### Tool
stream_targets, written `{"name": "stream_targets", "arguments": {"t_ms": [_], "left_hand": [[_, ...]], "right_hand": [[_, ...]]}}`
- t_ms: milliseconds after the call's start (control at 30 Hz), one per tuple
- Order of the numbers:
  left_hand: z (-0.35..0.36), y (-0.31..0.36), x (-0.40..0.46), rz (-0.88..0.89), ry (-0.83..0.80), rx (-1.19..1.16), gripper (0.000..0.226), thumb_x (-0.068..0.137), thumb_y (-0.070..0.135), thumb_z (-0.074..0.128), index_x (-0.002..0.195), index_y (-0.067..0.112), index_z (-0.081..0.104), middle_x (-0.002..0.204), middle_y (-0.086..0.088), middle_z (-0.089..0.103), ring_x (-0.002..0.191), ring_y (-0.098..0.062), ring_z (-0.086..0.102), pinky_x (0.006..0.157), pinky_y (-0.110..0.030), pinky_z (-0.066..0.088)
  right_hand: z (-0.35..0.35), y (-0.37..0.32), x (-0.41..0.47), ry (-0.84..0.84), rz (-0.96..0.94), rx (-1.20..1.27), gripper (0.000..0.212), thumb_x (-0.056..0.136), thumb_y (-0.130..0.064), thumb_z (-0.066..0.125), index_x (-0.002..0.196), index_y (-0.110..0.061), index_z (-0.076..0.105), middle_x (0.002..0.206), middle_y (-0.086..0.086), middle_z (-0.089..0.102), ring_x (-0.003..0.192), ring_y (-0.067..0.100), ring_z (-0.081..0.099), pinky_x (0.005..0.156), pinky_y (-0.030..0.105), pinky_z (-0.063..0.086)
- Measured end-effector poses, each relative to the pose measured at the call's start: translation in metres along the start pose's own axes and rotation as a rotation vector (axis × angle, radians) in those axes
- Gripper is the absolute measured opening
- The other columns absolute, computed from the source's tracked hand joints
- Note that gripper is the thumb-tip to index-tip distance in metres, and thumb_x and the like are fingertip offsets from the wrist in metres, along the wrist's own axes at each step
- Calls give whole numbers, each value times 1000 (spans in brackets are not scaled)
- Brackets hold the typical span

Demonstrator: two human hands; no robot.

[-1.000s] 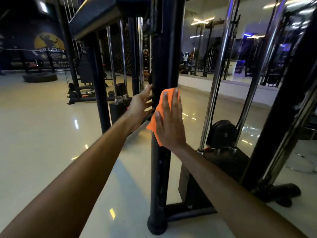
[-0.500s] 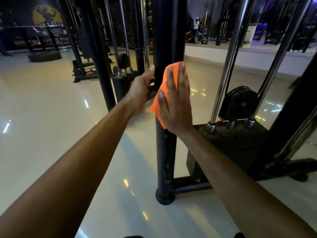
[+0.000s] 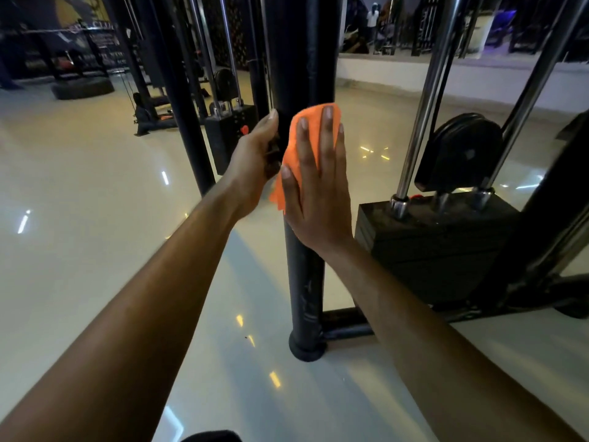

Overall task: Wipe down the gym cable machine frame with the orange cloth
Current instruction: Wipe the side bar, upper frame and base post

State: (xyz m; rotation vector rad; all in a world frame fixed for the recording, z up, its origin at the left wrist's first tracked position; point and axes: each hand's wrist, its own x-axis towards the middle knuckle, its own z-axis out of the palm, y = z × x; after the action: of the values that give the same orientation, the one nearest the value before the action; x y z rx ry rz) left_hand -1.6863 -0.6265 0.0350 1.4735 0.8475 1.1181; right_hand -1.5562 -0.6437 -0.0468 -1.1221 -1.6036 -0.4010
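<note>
A thick black upright post (image 3: 304, 288) of the cable machine frame stands in the middle of the head view, reaching down to a round foot on the floor. My right hand (image 3: 318, 189) lies flat with straight fingers on the orange cloth (image 3: 306, 129), pressing it against the post. My left hand (image 3: 256, 157) is on the post's left side, its fingers wrapped round the post and mostly hidden behind it. Most of the cloth is covered by my right hand.
The black weight stack (image 3: 430, 244) with chrome guide rods (image 3: 424, 100) and a pulley (image 3: 459, 151) stands right of the post. A base bar (image 3: 347, 320) joins them. Another stack (image 3: 229, 135) and black posts stand to the left on the glossy floor (image 3: 95, 218).
Both hands with the cloth have slid down the post, and my view has tilted downward so the post's foot and the weight stack show higher and larger.
</note>
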Motion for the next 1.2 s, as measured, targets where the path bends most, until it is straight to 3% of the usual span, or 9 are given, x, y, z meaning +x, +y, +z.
{"name": "stream_targets", "arguments": {"t_ms": [200, 300, 400, 633, 700, 800, 867, 1000, 1200], "left_hand": [[4, -28, -11, 57, 33, 33, 51, 113, 54, 38, 151, 24, 56, 138, -8, 69, 131, -27, 64, 120, -55, 43], [-1, -56, -22, 13, 22, 28, 62, 105, 63, 49, 159, 33, 47, 156, -1, 57, 143, -24, 54, 124, -55, 37], [-5, -74, -24, -9, 13, 15, 60, 106, 59, 50, 161, 35, 44, 159, 0, 53, 145, -24, 52, 124, -54, 37], [0, -94, -33, -50, 14, -5, 60, 110, 57, 45, 164, 30, 39, 156, 6, 57, 143, -18, 52, 124, -45, 37], [0, -91, -35, -48, -7, -17, 63, 108, 58, 51, 163, 27, 42, 154, 0, 59, 142, -23, 55, 123, -48, 39], [-5, -94, -33, -47, -6, -24, 82, 97, 65, 64, 162, 21, 41, 161, -17, 47, 148, -41, 46, 125, -63, 33], [-6, -94, -34, -50, 2, 4, 72, 100, 62, 60, 161, 26, 44, 159, -11, 53, 147, -34, 50, 125, -60, 35], [-3, -95, -37, -36, 36, 9, 41, 114, 43, 40, 152, 38, 54, 147, 5, 65, 139, -17, 58, 124, -49, 38], [-9, -104, -31, -48, -8, -4, 48, 113, 44, 45, 159, 33, 48, 155, 2, 58, 146, -23, 53, 125, -55, 36]], "right_hand": [[15, 30, -95, -206, -57, -91, 77, 115, -34, 51, 173, -22, 1, 181, 16, -2, 167, 46, -4, 128, 63, 31], [10, 21, -64, -150, -42, -41, 75, 115, -34, 53, 173, -17, 9, 180, 14, -7, 167, 44, -4, 129, 65, 27], [11, 20, -50, -88, -8, 2, 72, 115, -33, 54, 173, -12, 16, 181, 10, -9, 168, 39, -2, 128, 63, 30], [33, 33, -132, -214, 91, -43, 87, 113, -39, 54, 173, -26, -8, 182, 12, -13, 168, 38, 2, 129, 61, 26], [31, 24, -111, -142, 97, -28, 84, 113, -37, 56, 173, -19, 1, 182, 15, -7, 169, 37, 5, 130, 59, 26], [32, 9, -76, -19, 162, 50, 76, 113, -31, 58, 172, -10, 14, 181, 18, -1, 168, 38, 6, 133, 56, 25], [36, 13, -88, -21, 158, 15, 75, 114, -31, 56, 172, -10, 13, 181, 19, 1, 168, 39, 5, 132, 57, 25], [46, 36, -160, -204, 68, -120, 75, 115, -43, 46, 172, -22, 1, 182, 14, 1, 167, 44, 5, 126, 64, 31], [35, 28, -91, -83, 39, -37, 75, 112, -34, 59, 171, -10, 20, 180, 20, 4, 167, 43, 5, 129, 62, 28]]}}
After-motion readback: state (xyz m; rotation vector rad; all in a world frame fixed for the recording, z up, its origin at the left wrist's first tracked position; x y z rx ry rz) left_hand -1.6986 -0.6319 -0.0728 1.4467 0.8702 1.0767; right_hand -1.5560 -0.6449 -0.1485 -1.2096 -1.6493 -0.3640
